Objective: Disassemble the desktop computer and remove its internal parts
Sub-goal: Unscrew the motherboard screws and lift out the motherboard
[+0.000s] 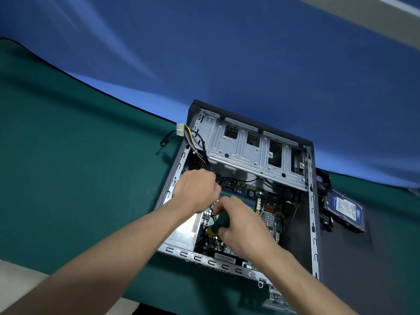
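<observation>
Nearest, the right hand [244,226] is curled round the green-and-yellow handle of a screwdriver [219,225], which is pointed down and to the left into the open computer case [314,223] lying on its side on the green mat [79,167]. The tip is hidden, so the screw being worked cannot be named. Just beyond, the left hand [196,189] is bunched over the left edge of the motherboard [261,201]; whether anything is held in it cannot be told. The step is best done with the driver kept square to the screw and pressed firmly, so the head is not stripped and the board is not scratched. Further off, an empty drive cage [250,151] is seen, and a white power connector [180,130] is draped over the far-left wall. At the right, a removed hard drive [345,209] lies beside the case; its blue label is too small to be read
</observation>
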Motion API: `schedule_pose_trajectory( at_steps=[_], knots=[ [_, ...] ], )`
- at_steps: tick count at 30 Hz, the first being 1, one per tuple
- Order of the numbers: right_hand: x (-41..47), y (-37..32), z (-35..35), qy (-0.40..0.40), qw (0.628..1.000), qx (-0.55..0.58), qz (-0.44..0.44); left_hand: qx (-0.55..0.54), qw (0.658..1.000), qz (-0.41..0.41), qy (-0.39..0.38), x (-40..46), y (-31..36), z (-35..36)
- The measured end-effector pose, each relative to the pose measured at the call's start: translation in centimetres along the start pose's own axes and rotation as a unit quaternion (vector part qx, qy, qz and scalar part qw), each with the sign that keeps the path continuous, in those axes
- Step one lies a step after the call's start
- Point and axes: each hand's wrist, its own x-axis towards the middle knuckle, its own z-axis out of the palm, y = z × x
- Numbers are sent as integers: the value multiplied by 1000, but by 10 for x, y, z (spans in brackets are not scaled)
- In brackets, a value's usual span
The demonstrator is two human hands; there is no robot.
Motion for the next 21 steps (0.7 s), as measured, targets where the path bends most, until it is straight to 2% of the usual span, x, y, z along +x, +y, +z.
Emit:
schedule_pose_trajectory(
  at_steps=[2, 7, 9, 12, 15, 18, 21],
  knots=[
    [0, -1, -1, 23, 999, -29, 8, -2, 1000, 0, 2, 0, 0, 1],
    [3, 3, 0, -4, 1000, -3, 11, 5, 1000, -2, 4, 0, 0, 1],
    [2, 3, 1, 24, 998, -26, 43, 3, 1000, -2, 4, 0, 0, 1],
    [1, 8, 5, 59, 997, -38, 40, 0, 1000, 0, 2, 0, 0, 1],
    [0, 7, 4, 24, 998, 32, 40, 2, 1000, -1, 2, 0, 0, 0],
    [-2, 6, 4, 57, 997, -33, 30, 2, 1000, 0, -1, 0, 0, 0],
    [-1, 8, 4, 35, 999, -7, 16, -1, 1000, -2, -1, 0, 1, -1]
  ],
)
